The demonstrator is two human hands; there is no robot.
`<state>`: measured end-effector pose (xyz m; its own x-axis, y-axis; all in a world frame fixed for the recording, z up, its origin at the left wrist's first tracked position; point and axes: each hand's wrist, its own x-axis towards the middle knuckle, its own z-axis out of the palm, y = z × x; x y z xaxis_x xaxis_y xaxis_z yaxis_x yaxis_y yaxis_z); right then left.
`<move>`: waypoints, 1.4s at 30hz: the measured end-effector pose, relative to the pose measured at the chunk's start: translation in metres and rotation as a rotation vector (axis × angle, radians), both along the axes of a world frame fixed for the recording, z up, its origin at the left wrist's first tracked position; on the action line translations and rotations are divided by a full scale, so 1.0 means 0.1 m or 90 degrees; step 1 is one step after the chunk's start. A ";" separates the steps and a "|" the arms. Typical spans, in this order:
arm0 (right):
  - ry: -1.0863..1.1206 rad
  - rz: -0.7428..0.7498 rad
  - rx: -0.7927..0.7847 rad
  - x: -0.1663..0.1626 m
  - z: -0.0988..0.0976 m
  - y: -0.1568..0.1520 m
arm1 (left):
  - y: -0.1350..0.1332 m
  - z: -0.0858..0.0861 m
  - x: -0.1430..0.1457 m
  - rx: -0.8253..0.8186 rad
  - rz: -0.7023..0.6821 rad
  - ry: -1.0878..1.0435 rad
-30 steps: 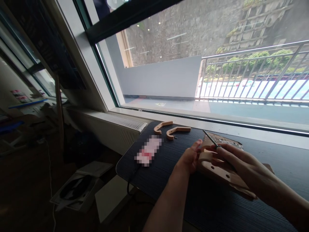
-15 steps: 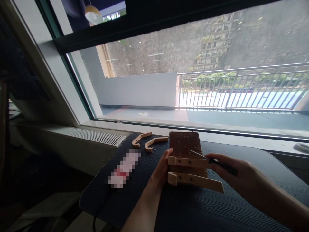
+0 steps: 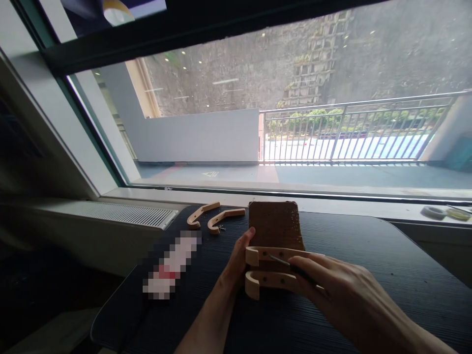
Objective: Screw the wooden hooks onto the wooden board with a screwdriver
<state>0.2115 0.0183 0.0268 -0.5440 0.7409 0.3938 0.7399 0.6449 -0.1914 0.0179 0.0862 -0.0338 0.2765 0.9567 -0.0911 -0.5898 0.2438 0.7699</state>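
A brown wooden board [image 3: 275, 223] lies flat on the black table [image 3: 368, 255] by the window. Two pale wooden hooks lie across its near end, the upper hook [image 3: 275, 254] and the lower hook [image 3: 269, 281]. My left hand [image 3: 236, 265] presses against the left edge of the board and hooks, fingers curled round them. My right hand [image 3: 339, 292] is closed on a thin screwdriver [image 3: 283, 263], whose tip points at the upper hook.
Two more loose wooden hooks [image 3: 214, 216] with a small screw lie at the table's back left. A blurred white-and-red object [image 3: 171, 265] lies left of my left arm. A tape roll [image 3: 433, 212] rests on the windowsill at right. A radiator grille [image 3: 125, 214] runs along the left.
The view swung right and steadied. The board now lies flat and square, and my right hand with the screwdriver moved left and lower onto the hooks.
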 end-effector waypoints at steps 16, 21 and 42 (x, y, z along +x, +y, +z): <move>-0.051 0.012 -0.024 -0.23 0.09 0.11 | 0.06 -0.14 0.03 0.010 0.055 -0.019; -0.122 0.012 0.007 -0.29 0.13 0.10 | 0.07 -0.16 0.04 0.008 0.070 -0.021; -0.022 -0.094 -0.018 -0.11 -0.15 0.08 | -0.02 -0.16 0.13 0.071 0.127 0.000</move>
